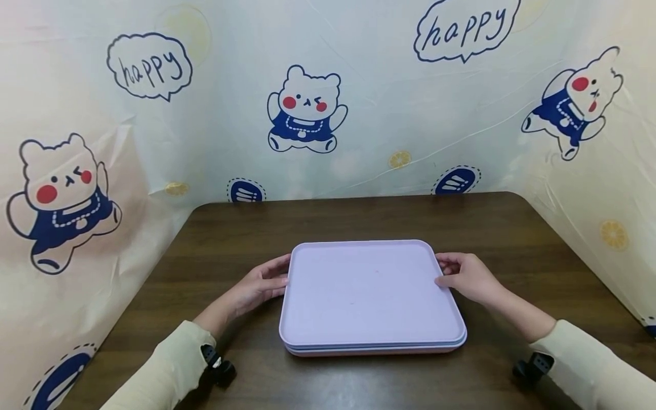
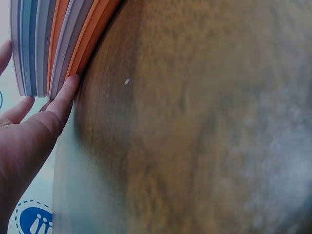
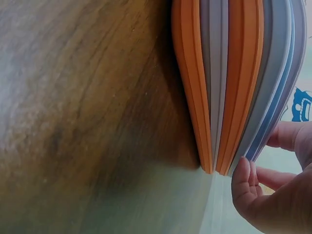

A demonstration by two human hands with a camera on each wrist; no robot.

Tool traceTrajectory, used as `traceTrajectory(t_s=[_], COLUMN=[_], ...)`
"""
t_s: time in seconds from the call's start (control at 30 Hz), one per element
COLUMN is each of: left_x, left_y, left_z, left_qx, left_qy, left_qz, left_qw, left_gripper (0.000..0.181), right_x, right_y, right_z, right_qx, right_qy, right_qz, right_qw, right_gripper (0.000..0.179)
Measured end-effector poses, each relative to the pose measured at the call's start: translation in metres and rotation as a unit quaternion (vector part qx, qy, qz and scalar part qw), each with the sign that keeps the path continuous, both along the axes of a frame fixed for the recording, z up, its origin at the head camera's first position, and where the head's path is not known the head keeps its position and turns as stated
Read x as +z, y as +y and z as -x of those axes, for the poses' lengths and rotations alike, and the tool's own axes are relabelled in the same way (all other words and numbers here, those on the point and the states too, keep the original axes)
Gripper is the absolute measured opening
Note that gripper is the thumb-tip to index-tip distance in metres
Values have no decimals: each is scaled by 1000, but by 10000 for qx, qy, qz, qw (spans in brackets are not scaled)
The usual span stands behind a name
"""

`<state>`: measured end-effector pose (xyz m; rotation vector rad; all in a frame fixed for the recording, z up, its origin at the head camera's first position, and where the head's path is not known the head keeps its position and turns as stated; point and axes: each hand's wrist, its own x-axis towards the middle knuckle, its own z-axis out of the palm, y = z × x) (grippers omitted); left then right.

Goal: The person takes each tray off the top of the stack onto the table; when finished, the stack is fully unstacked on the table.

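A stack of several rectangular trays lies on the table, its top a lavender tray [image 1: 371,296]. Along the stack's side in the right wrist view run a blue tray [image 3: 267,122], grey and lavender edges, and an orange tray [image 3: 187,73] at the bottom. My left hand [image 1: 256,287] rests against the left side, fingers fairly straight, one fingertip touching the lowest orange edge in the left wrist view. On the right side, my right hand [image 1: 471,277] pinches the upper trays, thumb at the lavender rim and curled fingers against the edges below.
The dark brown wooden table [image 1: 241,228] has rounded far corners. Behind it and along both sides hangs a pale curtain [image 1: 369,114] printed with bears and "happy" bubbles. Dark wrist cameras sit at both cream sleeves [image 1: 169,364].
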<state>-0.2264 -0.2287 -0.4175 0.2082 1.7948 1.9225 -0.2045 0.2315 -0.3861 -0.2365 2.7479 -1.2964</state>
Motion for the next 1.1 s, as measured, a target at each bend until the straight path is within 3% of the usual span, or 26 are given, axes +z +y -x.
traceTrajectory(t_s=[0.83,1.1], left_x=[-2,-3], left_y=[1,1], left_z=[0,0], left_qx=[-200,-254], left_qy=[201,254], left_qz=[66,139], left_qw=[9996,9993], left_gripper=[74,77], right_x=[12,20], right_y=[4,11], right_z=[7,11], right_qx=[-105,-180], right_qy=[264,-444], right_qz=[-64,389], right_qw=[9996,9981], right_gripper=[45,49])
